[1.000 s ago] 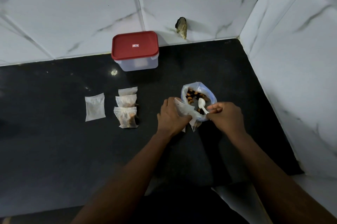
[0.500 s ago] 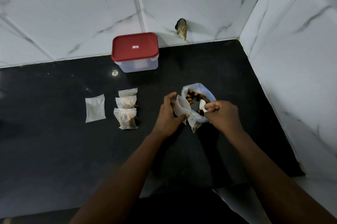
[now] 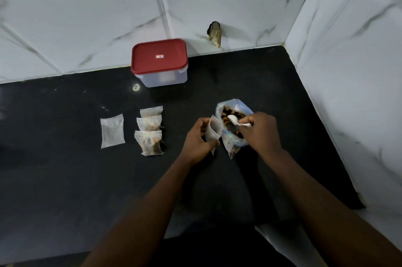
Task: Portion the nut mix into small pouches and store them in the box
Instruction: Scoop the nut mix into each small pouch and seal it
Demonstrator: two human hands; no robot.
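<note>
Black worktop (image 3: 65, 179) lies bare at lower left; mid-frame, left hand (image 3: 199, 140) pinches an open pouch (image 3: 214, 130) beside the nut bag (image 3: 233, 123), where right hand (image 3: 262, 130) grips a spoon (image 3: 236, 120).

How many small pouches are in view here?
5 certain: a flat pouch leftmost on the counter; right of it a column of far pouch, middle pouch, near pouch; a held pouch in the left hand. A possible sixth pouch shows beside the nut bag, partly hidden.
</note>
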